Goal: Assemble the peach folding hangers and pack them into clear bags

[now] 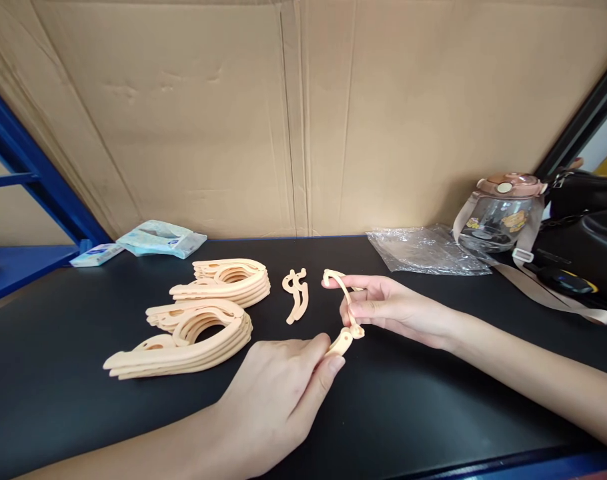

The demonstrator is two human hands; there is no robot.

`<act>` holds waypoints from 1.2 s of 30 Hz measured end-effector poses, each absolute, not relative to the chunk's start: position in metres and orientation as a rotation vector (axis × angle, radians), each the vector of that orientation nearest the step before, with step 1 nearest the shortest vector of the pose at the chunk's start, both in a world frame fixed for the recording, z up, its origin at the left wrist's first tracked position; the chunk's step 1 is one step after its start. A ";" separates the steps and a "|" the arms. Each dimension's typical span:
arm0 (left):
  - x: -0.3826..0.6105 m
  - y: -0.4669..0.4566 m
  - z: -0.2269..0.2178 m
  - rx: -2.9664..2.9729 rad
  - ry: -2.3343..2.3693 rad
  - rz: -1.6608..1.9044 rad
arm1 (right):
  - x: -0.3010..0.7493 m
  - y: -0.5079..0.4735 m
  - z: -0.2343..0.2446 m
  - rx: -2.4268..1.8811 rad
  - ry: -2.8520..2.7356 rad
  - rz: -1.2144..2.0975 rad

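Note:
My left hand (293, 383) is closed, with thumb and forefinger pinching one end of a peach plastic folding hanger (341, 341). My right hand (391, 307) grips a thin curved part of the same hanger between thumb and fingers, its forefinger stretched along the far end. The two parts meet at a joint between my hands, just above the table. Left of my right hand lies a small hanger piece (297, 297) with a hook shape. Further left, two stacks of folded peach hangers lie on the black table, a nearer stack (183, 357) and a farther stack (228, 283).
A clear plastic bag (426, 250) lies at the back right, beside a clear water bottle (498, 217) with a strap and a black bag (588, 227). A light-blue tissue pack (158, 239) sits at the back left. Cardboard (208, 120) walls the rear; a blue frame (43, 160) stands left.

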State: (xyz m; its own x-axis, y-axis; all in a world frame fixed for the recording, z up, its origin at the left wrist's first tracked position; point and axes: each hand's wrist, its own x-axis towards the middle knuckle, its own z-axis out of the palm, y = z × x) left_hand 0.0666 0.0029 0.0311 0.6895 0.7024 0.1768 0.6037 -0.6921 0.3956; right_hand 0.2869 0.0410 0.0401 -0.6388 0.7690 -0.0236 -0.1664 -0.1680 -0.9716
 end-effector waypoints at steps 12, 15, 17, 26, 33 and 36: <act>0.067 0.002 0.029 2.571 1.020 0.301 | 0.282 0.036 0.041 -0.862 -1.587 1.658; 0.071 0.002 0.032 2.519 1.176 0.161 | 0.280 0.033 0.045 -0.914 -1.671 1.485; 0.073 0.002 0.034 2.486 1.242 0.122 | 0.277 0.029 0.047 -0.944 -1.744 1.332; 0.068 0.008 0.036 2.129 1.116 0.407 | 0.285 0.031 0.048 -0.992 -1.936 0.906; 0.072 0.020 0.036 1.449 0.838 0.508 | 0.309 0.057 0.040 -1.380 -2.149 -0.079; 0.072 0.020 0.041 1.339 0.830 0.524 | 0.308 0.062 0.030 -1.434 -2.256 -0.128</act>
